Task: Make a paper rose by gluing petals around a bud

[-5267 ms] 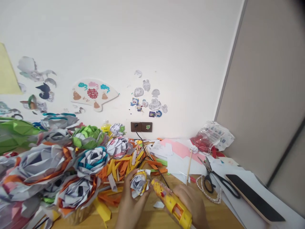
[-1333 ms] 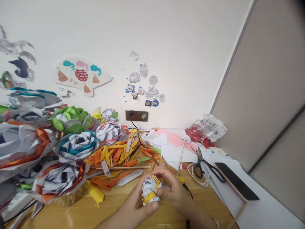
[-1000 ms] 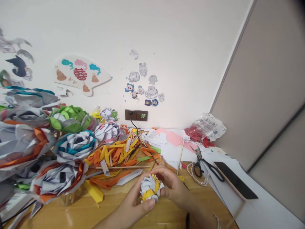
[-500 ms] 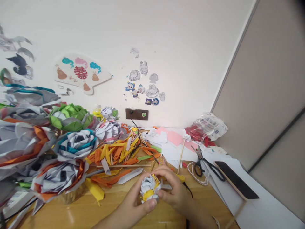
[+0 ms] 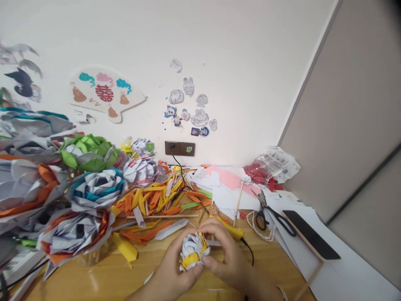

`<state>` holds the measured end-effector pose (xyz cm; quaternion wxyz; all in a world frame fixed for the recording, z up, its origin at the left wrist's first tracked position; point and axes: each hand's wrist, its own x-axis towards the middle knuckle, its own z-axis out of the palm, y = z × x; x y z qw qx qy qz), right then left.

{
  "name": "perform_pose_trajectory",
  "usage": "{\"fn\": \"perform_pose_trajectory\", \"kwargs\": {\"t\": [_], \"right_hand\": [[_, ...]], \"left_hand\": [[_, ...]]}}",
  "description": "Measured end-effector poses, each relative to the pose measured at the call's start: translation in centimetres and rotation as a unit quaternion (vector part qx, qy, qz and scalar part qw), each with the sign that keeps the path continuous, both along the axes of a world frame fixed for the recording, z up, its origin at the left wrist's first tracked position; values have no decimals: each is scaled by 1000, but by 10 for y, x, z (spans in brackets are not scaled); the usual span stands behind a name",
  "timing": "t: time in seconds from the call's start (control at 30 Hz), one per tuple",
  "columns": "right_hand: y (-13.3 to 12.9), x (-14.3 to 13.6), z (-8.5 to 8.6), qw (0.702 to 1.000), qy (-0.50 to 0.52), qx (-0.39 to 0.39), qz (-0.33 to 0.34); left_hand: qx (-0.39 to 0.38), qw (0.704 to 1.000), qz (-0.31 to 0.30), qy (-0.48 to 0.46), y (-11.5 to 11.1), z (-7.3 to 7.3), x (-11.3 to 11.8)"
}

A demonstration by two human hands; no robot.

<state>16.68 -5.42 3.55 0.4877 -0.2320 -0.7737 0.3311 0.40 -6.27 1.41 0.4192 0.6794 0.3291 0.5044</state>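
Note:
A small white and yellow folded-paper flower (image 5: 193, 250) is held between both hands, low in the middle of the view. My left hand (image 5: 176, 263) wraps its left and lower side, the thumb along the bottom edge. My right hand (image 5: 224, 253) curls over its top and right side, thumb against the petals. The far fingertips are partly hidden behind the flower. A yellow glue gun (image 5: 231, 229) with a black cord lies just beyond my right hand.
Large paper flowers (image 5: 98, 188) crowd the left. Orange and yellow paper strips (image 5: 156, 194) lie piled at centre back. To the right are black scissors (image 5: 275, 215), a pearl string (image 5: 259, 232), a phone (image 5: 310, 234) and white sheets (image 5: 354, 274).
Both hands and the flower have shifted slightly left. More of the glue gun now shows beyond my right hand. The camera view has also moved a little.

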Motion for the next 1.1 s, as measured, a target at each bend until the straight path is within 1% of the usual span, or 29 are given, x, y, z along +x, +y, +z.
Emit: {"fn": "perform_pose_trajectory", "kwargs": {"t": [0.13,0.23,0.53,0.7,0.8,0.97,1.1], "right_hand": [[0,2,3,1000,-18,4,13],[1,2,2,1000,-13,0,13],[4,6,-4,999,-25,-25,24],[5,7,-3,999,-35,-15,15],[5,6,-4,999,-32,-22,17],[7,7,-7,998,-20,-47,28],[5,7,-5,998,-16,-49,37]], "left_hand": [[-22,1000,9,-7,0,0,-1],[-38,999,15,-16,1,1,-1],[-26,1000,-11,-10,-1,7,1],[-33,999,-17,-17,-2,7,0],[-41,999,-17,-21,-2,7,0],[-58,997,-39,-18,-1,3,0],[-78,995,-54,-12,-2,0,-1]]}}
